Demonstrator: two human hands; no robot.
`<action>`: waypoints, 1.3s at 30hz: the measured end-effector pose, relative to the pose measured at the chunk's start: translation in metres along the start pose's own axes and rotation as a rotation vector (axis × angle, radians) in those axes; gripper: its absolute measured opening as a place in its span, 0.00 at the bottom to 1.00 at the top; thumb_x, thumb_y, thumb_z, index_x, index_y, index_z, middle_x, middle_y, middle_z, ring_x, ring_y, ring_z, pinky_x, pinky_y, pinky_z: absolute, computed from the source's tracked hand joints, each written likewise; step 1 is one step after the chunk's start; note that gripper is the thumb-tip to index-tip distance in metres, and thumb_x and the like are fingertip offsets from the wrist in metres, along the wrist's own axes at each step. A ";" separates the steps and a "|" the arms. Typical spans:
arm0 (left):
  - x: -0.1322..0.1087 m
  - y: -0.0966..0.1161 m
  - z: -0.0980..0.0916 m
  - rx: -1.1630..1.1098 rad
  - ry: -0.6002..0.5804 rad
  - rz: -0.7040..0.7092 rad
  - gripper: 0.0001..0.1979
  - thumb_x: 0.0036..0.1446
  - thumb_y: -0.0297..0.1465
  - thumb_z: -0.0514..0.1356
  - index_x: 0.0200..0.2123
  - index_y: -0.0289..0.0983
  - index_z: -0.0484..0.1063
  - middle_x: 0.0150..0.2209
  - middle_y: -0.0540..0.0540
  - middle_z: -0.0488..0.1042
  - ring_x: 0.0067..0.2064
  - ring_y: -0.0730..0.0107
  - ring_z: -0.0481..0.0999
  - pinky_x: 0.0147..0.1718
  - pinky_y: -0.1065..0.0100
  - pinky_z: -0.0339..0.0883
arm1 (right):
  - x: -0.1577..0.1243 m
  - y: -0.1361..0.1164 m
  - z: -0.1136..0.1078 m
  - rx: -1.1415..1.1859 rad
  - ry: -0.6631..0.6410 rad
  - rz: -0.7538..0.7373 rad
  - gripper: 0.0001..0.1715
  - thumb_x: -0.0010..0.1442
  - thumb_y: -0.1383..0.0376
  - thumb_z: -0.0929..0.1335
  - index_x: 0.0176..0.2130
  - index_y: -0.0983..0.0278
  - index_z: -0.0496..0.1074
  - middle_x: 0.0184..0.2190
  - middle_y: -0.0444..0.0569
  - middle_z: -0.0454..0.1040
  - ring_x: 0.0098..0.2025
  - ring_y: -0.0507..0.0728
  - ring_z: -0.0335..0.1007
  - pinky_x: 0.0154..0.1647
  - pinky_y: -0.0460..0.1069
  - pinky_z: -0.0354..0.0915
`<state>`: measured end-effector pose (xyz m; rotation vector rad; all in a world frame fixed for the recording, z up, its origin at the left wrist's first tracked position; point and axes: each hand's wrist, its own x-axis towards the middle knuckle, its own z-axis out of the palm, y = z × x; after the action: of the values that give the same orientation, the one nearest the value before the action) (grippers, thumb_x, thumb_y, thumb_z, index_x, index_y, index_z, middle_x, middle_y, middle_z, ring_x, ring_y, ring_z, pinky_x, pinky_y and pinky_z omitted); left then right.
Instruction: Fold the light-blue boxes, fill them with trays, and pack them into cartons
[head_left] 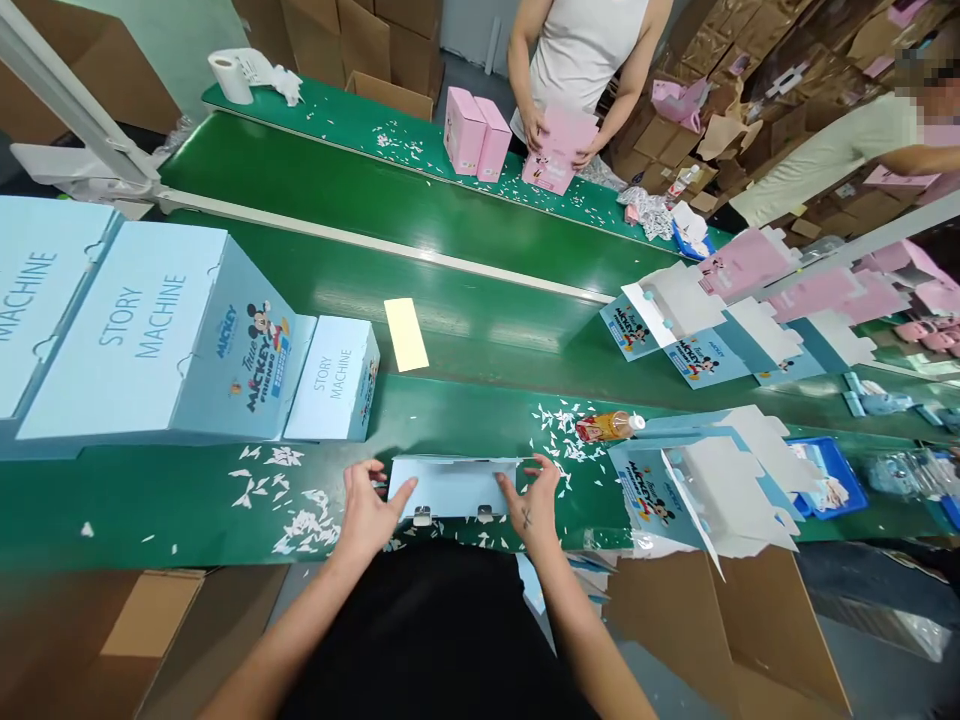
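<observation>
Just in front of my body, a light blue carton [454, 487] stands on the green bench, with two small slotted tabs along its near edge. My left hand [373, 505] grips its left end, thumb on the near side and fingers curled round the side. At the opposite end my right hand [534, 500] holds it the same way. To the left stands a small closed blue box [330, 380] lettered STORY MACHINE, beside larger blue boxes [142, 330]. White paper scraps [307, 525] lie near my left hand.
A drink bottle [604, 427] lies right of the carton, near open blue boxes [697, 480] and a blue tray [832, 480]. A yellow paper [406, 334] rests on the belt. Across it, a person in white [585, 50] handles a pink box [559, 150]. A cardboard carton [735, 620] stands below right.
</observation>
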<state>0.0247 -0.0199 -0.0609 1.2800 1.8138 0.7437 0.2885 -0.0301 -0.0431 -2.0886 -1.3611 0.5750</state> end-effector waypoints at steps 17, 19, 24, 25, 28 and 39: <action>0.019 0.027 -0.063 0.607 -0.788 0.758 0.38 0.55 0.29 0.55 0.69 0.44 0.49 0.72 0.43 0.45 0.72 0.50 0.46 0.60 0.50 0.61 | -0.008 -0.008 -0.071 -0.167 -0.691 -0.581 0.27 0.65 0.55 0.66 0.62 0.54 0.67 0.66 0.52 0.62 0.70 0.68 0.50 0.67 0.74 0.46; 0.011 0.033 -0.063 0.673 -0.794 0.744 0.42 0.56 0.42 0.59 0.70 0.38 0.47 0.72 0.36 0.44 0.71 0.42 0.46 0.59 0.48 0.62 | -0.012 -0.013 -0.066 -0.283 -0.670 -0.631 0.32 0.61 0.51 0.70 0.62 0.53 0.66 0.68 0.54 0.57 0.71 0.72 0.45 0.65 0.77 0.45; -0.008 0.030 -0.042 0.687 -0.583 0.750 0.39 0.62 0.54 0.49 0.66 0.31 0.57 0.67 0.30 0.58 0.68 0.41 0.54 0.61 0.47 0.59 | -0.017 -0.006 -0.040 -0.305 -0.486 -0.711 0.18 0.64 0.60 0.69 0.54 0.52 0.74 0.61 0.52 0.68 0.67 0.67 0.55 0.65 0.72 0.50; -0.010 0.027 -0.038 0.692 -0.536 0.755 0.37 0.64 0.52 0.48 0.65 0.31 0.59 0.65 0.30 0.60 0.68 0.42 0.56 0.61 0.48 0.59 | -0.017 -0.005 -0.037 -0.295 -0.449 -0.720 0.17 0.65 0.62 0.68 0.53 0.52 0.75 0.59 0.51 0.70 0.66 0.66 0.58 0.65 0.72 0.50; -0.011 0.022 -0.032 0.686 -0.470 0.786 0.32 0.66 0.50 0.47 0.62 0.33 0.63 0.63 0.31 0.63 0.66 0.44 0.59 0.59 0.49 0.61 | -0.023 -0.010 -0.040 -0.273 -0.383 -0.766 0.17 0.66 0.64 0.66 0.54 0.52 0.74 0.57 0.50 0.73 0.63 0.65 0.62 0.65 0.72 0.46; -0.009 0.021 -0.030 0.577 -0.477 0.808 0.28 0.64 0.47 0.54 0.60 0.36 0.66 0.62 0.33 0.66 0.65 0.46 0.62 0.60 0.49 0.60 | -0.050 -0.067 -0.038 -0.224 -0.435 -0.830 0.15 0.69 0.60 0.64 0.53 0.51 0.74 0.50 0.47 0.78 0.48 0.59 0.69 0.55 0.62 0.55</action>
<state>0.0115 -0.0228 -0.0257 2.3941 1.1110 0.2439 0.2483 -0.0638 0.0318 -1.3664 -2.4340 0.5306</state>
